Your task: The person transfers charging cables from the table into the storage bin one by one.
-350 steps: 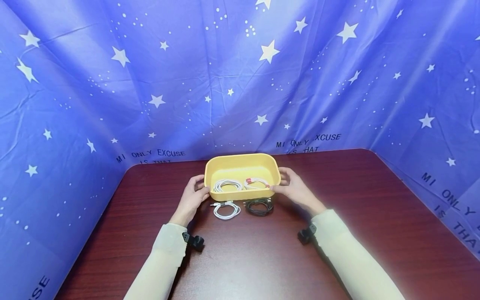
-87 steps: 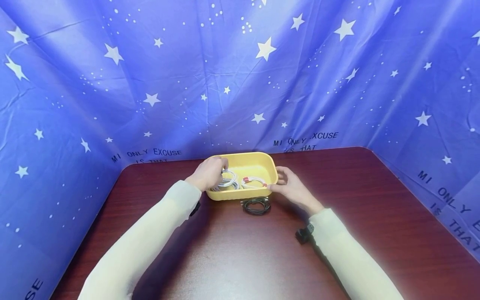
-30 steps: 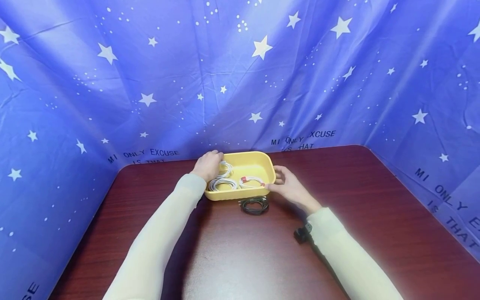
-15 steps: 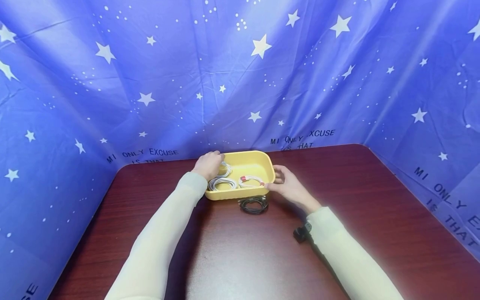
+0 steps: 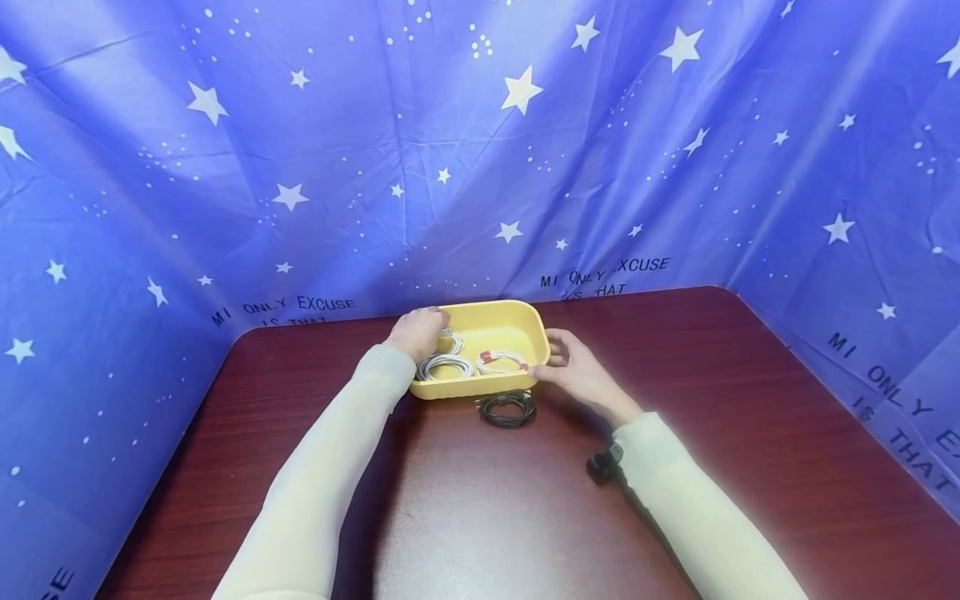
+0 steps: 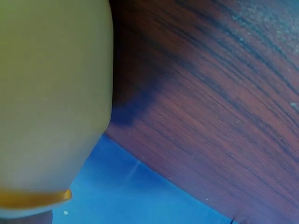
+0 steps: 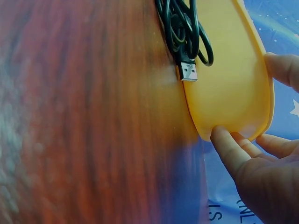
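A yellow storage box (image 5: pixel 447 389) stands toward the back of the table. My left hand (image 5: pixel 417 333) reaches over its left wall, fingertips at a coiled white cable (image 5: pixel 453 342) in the back left corner; the hand itself hides those fingertips. In front of that coil lies a larger coiled white cable (image 5: pixel 446 367). Beside it is a white cable with red ends (image 5: pixel 502 362). My right hand (image 5: pixel 581 372) grips the box's right end, thumb at the rim and fingers against the wall. A coiled black cable (image 5: pixel 507 410) with a USB plug (image 7: pixel 188 72) lies just before the box.
The dark red wooden table (image 5: pixel 480 517) has its far edge close behind the box. A blue curtain (image 5: pixel 337 150) with white stars hangs around the back and sides. A small black camera (image 5: pixel 600 468) sits on my right wrist.
My left hand has carried the white cable from the table into the box's back left corner and lowered it there. My right hand stays at the box's right end.
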`<state>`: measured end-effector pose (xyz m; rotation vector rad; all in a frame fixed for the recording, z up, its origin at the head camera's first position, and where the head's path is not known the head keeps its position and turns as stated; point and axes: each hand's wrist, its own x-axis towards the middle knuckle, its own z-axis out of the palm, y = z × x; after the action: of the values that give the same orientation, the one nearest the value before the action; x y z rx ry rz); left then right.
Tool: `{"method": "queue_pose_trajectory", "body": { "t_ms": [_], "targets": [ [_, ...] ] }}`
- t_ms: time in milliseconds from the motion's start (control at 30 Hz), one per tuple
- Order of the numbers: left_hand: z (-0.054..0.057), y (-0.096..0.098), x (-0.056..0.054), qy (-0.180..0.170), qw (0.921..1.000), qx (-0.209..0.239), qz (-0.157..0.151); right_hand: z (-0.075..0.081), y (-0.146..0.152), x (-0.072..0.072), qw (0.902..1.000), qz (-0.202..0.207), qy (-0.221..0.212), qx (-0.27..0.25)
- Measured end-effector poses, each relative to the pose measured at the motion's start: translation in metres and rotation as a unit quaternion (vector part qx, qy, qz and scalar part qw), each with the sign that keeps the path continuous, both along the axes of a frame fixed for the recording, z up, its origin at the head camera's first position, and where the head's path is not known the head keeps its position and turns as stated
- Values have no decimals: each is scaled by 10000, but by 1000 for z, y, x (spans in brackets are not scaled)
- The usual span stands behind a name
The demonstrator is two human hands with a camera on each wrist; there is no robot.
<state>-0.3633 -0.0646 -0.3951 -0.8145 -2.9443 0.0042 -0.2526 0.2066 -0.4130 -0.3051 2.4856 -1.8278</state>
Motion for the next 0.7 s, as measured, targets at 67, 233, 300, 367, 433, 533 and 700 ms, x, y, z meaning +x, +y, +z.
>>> {"method": "queue_pose_trajectory", "body": {
  "t_ms": [67,233,300,367,433,533,700],
  "targets": [
    [0,0,0,-23,10000,6,7,-7,2,-4,10000,-39,60,65],
    [-2,0,-1,-24,10000,0,-34,-10,2,-6,10000,-45,54,6],
    [-3,0,-2,-17,10000,-12,-48,-6,1,-4,10000,-11,-20,-65],
    [-4,0,-2,-19,10000,-36,-40,1,-1,0,9999,30,-85,-119],
    [-4,0,-3,-19,10000,-41,-50,9,-3,5,9998,64,-132,-157],
    [-4,-1,-3,-15,10000,-31,-73,18,-6,11,9998,82,-134,-130],
    [-4,0,-4,-7,9999,-40,-98,21,-7,15,9997,88,-139,-155]
  ]
}}
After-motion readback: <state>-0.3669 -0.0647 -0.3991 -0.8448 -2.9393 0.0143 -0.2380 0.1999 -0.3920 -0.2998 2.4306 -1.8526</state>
